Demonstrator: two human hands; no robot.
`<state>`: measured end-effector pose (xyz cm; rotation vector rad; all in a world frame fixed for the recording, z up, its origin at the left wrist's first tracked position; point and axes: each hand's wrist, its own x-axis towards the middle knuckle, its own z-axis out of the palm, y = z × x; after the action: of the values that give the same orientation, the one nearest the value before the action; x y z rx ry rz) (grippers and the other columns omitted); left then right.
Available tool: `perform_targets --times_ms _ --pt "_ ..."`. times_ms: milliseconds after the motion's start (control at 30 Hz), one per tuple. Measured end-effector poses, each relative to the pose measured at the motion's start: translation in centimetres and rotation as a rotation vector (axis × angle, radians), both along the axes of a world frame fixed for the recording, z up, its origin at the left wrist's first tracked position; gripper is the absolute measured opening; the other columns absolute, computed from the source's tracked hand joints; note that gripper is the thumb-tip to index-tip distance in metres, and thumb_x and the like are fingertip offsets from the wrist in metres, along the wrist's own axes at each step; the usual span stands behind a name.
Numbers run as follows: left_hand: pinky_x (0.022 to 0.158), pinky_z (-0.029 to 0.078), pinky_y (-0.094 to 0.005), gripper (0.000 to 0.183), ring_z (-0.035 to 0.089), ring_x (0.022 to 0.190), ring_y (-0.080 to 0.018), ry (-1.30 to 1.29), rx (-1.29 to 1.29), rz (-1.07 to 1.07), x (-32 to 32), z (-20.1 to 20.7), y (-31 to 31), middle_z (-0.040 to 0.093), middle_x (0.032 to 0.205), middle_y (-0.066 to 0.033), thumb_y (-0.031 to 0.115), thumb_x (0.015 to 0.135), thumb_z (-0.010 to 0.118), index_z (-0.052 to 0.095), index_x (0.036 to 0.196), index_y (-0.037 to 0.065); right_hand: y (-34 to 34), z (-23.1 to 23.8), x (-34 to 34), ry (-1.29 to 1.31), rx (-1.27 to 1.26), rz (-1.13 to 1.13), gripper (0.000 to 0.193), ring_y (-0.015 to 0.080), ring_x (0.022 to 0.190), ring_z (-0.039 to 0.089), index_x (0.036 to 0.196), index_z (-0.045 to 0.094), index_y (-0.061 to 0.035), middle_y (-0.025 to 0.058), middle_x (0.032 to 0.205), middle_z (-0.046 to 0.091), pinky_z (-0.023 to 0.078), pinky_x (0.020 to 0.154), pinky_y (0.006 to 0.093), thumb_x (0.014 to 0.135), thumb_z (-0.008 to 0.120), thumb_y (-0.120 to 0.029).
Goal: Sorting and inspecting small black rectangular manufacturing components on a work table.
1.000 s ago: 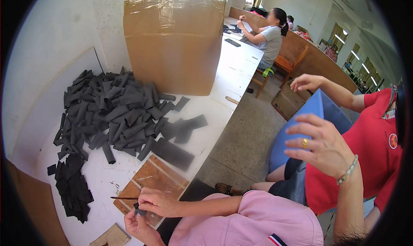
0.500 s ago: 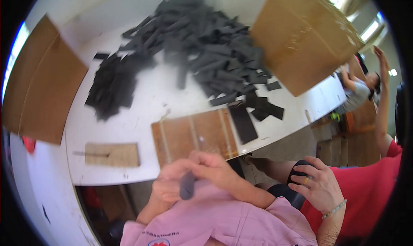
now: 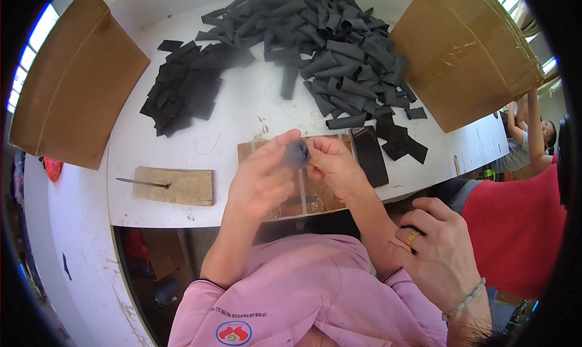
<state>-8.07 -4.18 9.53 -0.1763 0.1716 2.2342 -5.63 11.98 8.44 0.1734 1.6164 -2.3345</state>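
Observation:
A small dark grey tube of soft, cloth-like material (image 3: 297,154) is held up above the table's front edge, its round end showing. My left hand (image 3: 260,180) has its fingers around the tube's left side, partly blurred. The thumb and fingers of my right hand (image 3: 337,167) pinch its right side. Both hands are closed on it, over a brown board (image 3: 279,210) with pale strips. A big heap of similar dark tubes (image 3: 345,62) lies at the back of the table, and flat dark pieces (image 3: 188,89) form a pile to its left.
On the left, a pointed metal rod (image 3: 142,182) lies on a cardboard piece (image 3: 197,189). A black phone-like slab (image 3: 368,156) is right of the board. Cardboard boxes (image 3: 79,86) flank the table. Another person's hand with a ring and bracelet (image 3: 439,250) is close on my right.
My hands have risen from near my lap to above the board, carrying the tube. The tube has turned so its end shows. The whole view has shifted.

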Motion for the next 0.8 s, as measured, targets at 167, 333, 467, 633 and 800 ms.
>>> perform_targets --times_ms 167,333,467,633,800 --pt "0.035 0.029 -0.0173 0.03 0.033 0.039 -0.0028 0.1 0.028 -0.076 -0.8 -4.0 -0.6 0.055 0.082 -0.0054 0.004 0.085 0.043 0.043 0.114 0.001 -0.1 -3.1 0.5 -0.032 -0.158 0.007 0.017 0.0033 0.052 0.038 0.072 0.05 -0.0079 -0.0027 0.064 0.046 0.03 0.046 0.0164 0.084 0.052 -0.02" --pt "0.037 0.028 -0.0163 0.029 0.035 0.042 -0.0037 0.35 -0.433 0.095 -0.1 -2.1 0.1 0.053 0.069 -0.0047 0.005 0.079 0.055 0.048 0.107 -0.001 0.0 -2.2 0.2 0.039 -0.037 0.033 0.017 0.0027 0.051 0.038 0.072 0.05 -0.0085 -0.0038 0.063 0.047 0.03 0.047 0.0161 0.084 0.052 -0.021" --pt "0.039 0.03 -0.0161 0.028 0.037 0.045 -0.0048 0.329 -0.42 0.05 -0.2 -2.2 -0.2 0.053 0.071 -0.0036 0.008 0.076 0.061 0.051 0.101 -0.001 -0.4 -2.6 0.3 0.04 -0.025 0.018 0.018 0.0027 0.052 0.041 0.073 0.051 -0.0073 -0.0037 0.063 0.047 0.031 0.048 0.0162 0.084 0.052 -0.021" --pt "0.05 0.039 -0.0187 0.032 0.049 0.059 -0.009 0.529 -0.651 0.073 0.2 -1.7 -0.6 0.055 0.084 -0.0063 0.01 0.073 0.064 0.052 0.102 0.001 -0.2 -2.0 -0.4 0.091 0.069 0.076 0.021 0.0032 0.05 0.041 0.072 0.052 -0.0049 -0.0035 0.057 0.045 0.032 0.046 0.017 0.086 0.049 -0.021" --pt "0.087 0.036 -0.0336 0.037 0.047 0.1 -0.0234 1.346 -1.262 0.501 0.5 0.7 0.0 0.052 0.1 -0.0124 -0.002 0.066 0.056 0.056 0.102 0.002 -0.3 -1.5 -0.6 0.133 0.184 0.113 0.023 0.004 0.047 0.04 0.072 0.053 -0.0035 -0.0024 0.055 0.046 0.032 0.044 0.0181 0.086 0.049 -0.021"
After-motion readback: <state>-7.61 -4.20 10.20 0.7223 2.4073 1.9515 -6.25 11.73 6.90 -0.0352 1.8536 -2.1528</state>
